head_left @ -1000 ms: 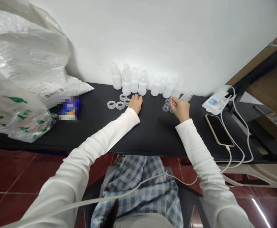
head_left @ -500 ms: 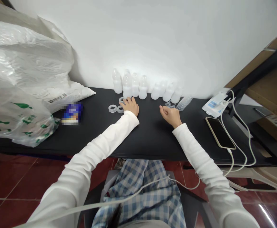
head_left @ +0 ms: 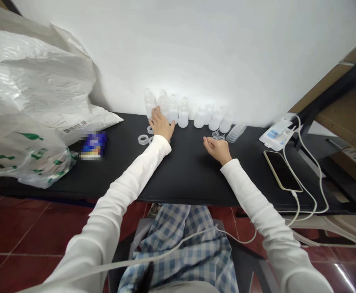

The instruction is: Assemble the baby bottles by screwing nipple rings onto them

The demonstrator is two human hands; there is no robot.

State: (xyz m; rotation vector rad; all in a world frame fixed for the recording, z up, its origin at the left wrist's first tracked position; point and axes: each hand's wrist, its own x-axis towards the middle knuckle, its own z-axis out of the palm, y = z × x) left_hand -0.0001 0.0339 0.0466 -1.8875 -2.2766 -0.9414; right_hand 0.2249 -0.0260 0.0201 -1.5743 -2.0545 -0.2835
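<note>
My left hand (head_left: 162, 125), fingers spread, reaches in front of a small white baby bottle (head_left: 163, 101) with a clear domed cap. It partly hides that bottle, and whether the fingertips touch it I cannot tell. More domed bottles (head_left: 183, 114) stand beside it in a group. White screw rings (head_left: 143, 139) lie by my left wrist, one partly covered. My right hand (head_left: 219, 149) is curled closed above the table; what its fingers hold, if anything, is hidden. Just behind it lie small clear pieces (head_left: 216, 134) and uncapped white bottles (head_left: 199, 118). A stack of clear caps (head_left: 236, 132) leans at their right.
Large plastic bags (head_left: 37, 81) and a blue packet (head_left: 94, 145) occupy the table's left. On the right are a phone (head_left: 282, 171) with a white charging cable, a white power strip (head_left: 276, 134) and cardboard boxes (head_left: 346, 114). A white wall rises behind the bottles.
My left hand has moved off the rings, up and slightly left to the domed bottles, its fingers spreading. The rings have shifted slightly left. My right hand has barely moved.
</note>
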